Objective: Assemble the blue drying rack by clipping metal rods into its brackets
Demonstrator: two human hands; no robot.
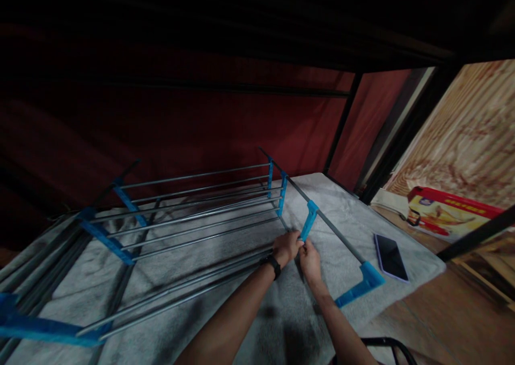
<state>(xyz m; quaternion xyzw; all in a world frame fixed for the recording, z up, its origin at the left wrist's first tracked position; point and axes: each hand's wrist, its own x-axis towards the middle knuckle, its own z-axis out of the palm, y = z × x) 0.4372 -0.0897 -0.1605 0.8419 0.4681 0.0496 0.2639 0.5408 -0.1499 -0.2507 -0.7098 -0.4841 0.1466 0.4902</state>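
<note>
A partly built rack of grey metal rods and blue plastic brackets lies on its side on a grey blanket. My left hand, with a dark band at the wrist, closes around the right end of a metal rod, beside the lower tip of a blue bracket. Close against it, my right hand pinches at that same bracket tip. The fingers cover the joint, so whether the rod sits in the bracket is hidden. Another blue bracket hangs from the right-hand side tube near my right forearm.
A phone lies on the blanket to the right. Several loose dark tubes lie at the left. Black bed-frame posts stand around the blanket. A red and yellow box is on the floor at right. A black curved frame shows at the bottom.
</note>
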